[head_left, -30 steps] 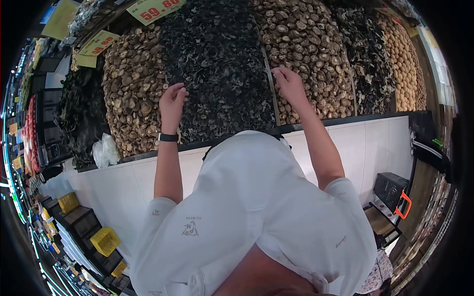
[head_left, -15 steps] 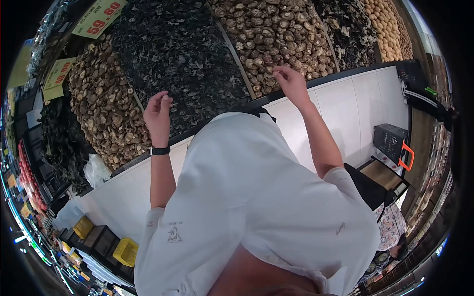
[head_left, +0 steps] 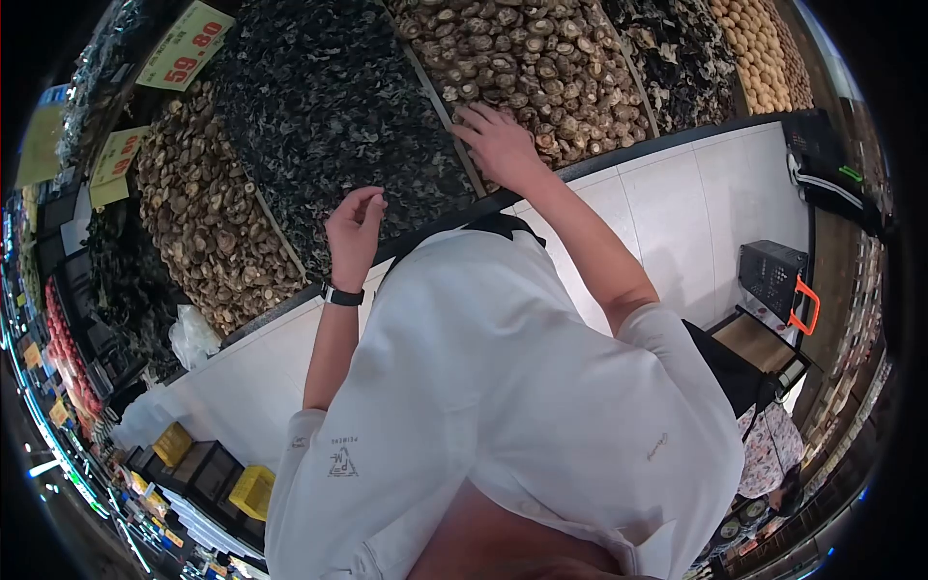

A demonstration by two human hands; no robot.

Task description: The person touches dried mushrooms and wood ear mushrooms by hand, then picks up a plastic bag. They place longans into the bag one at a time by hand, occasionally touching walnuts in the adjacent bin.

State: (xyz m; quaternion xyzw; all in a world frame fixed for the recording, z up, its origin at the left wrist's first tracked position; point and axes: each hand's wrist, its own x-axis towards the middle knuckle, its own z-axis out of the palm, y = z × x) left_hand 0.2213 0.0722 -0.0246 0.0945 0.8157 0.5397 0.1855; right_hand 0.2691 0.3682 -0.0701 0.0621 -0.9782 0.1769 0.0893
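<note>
My left hand (head_left: 355, 232), with a dark band at the wrist, hovers over the near edge of the black dried fungus (head_left: 319, 116). Its fingers are curled towards the thumb; whatever they may hold is too small to make out. Over the near left corner of the dried mushrooms (head_left: 527, 58) is my right hand (head_left: 498, 145), palm down with fingers apart, its fingertips close to the divider (head_left: 435, 92). Nothing shows in it. Whether it touches the mushrooms cannot be told.
More dried mushrooms (head_left: 203, 213) lie left, below price signs (head_left: 186, 46). A plastic bag (head_left: 193, 336) sits at the counter's edge. Dark fungus (head_left: 677, 63) and round tan goods (head_left: 749, 53) fill bins at right. A basket (head_left: 770, 275) and a person in floral clothing (head_left: 770, 435) are lower right.
My right hand has moved left to the divider, its fingers now spread instead of pinched. My left hand has shifted slightly right and towards me, still curled.
</note>
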